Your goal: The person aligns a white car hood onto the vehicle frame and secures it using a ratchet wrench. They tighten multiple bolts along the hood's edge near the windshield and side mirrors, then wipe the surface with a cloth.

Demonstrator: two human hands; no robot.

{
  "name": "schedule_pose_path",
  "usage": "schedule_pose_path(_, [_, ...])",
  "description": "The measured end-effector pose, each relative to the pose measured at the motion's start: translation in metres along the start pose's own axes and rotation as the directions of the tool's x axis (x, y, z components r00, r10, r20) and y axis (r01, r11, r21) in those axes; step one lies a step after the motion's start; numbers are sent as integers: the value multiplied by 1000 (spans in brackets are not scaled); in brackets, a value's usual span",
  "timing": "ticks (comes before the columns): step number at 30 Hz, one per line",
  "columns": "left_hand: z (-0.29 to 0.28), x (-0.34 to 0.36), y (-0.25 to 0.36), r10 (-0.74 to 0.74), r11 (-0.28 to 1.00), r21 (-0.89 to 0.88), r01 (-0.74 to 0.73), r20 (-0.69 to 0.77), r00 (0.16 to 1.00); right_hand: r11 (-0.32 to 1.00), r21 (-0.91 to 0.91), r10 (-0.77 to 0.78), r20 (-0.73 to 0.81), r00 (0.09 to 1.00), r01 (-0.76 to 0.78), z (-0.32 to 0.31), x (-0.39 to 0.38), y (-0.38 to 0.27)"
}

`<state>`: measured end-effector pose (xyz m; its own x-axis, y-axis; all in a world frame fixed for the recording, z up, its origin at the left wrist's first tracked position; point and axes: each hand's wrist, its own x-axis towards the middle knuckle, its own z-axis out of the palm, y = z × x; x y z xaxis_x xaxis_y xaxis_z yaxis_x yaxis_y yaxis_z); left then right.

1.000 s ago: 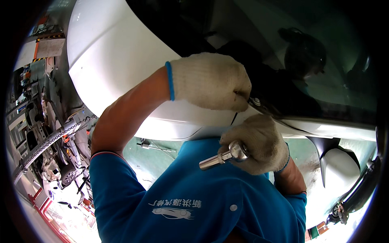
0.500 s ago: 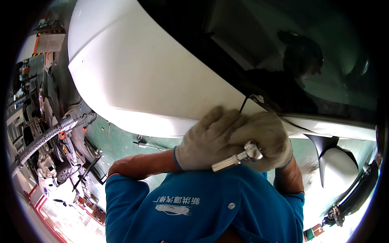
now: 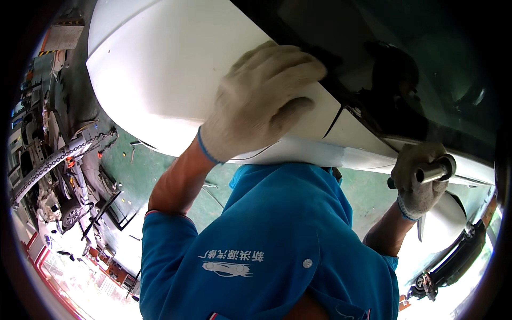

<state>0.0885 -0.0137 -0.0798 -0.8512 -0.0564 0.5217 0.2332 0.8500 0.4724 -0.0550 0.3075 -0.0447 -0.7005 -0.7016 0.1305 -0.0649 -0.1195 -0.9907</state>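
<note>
My left hand [image 3: 261,101], in a pale knitted glove, reaches over a white car panel [image 3: 176,69] beside the dark glass. Its fingers are stretched out with the thumb apart, and nothing shows in it. Whether the fingertips touch the panel or hover just over it I cannot tell. Off to the right, my gloved right hand [image 3: 418,184] is closed around a socket wrench [image 3: 433,171]. The wrench's chrome head and hollow socket stick out on the near side, by the car's edge below the glass. Most of its handle is hidden in the glove.
Dark car glass [image 3: 426,106] fills the upper right and reflects a person. A white side mirror [image 3: 445,218] juts out at the right. On the left are a chain [image 3: 64,160], metal frames and car parts. The green floor [image 3: 144,168] has small loose bits on it.
My hands were together at the panel edge and have parted. The left has gone up and left over the panel; the right has moved right, carrying the socket wrench. My body is closer to the car.
</note>
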Motion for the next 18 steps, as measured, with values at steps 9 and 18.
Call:
schedule_pose_path(9, [16, 75, 22, -114, 982, -32, 185, 681, 724, 894, -136, -367, 321, 873, 426, 55, 10, 22])
schedule_pose_path(18, [14, 87, 22, -193, 957, 10, 290, 767, 612, 854, -363, -206, 423, 882, 373, 89, 33, 17])
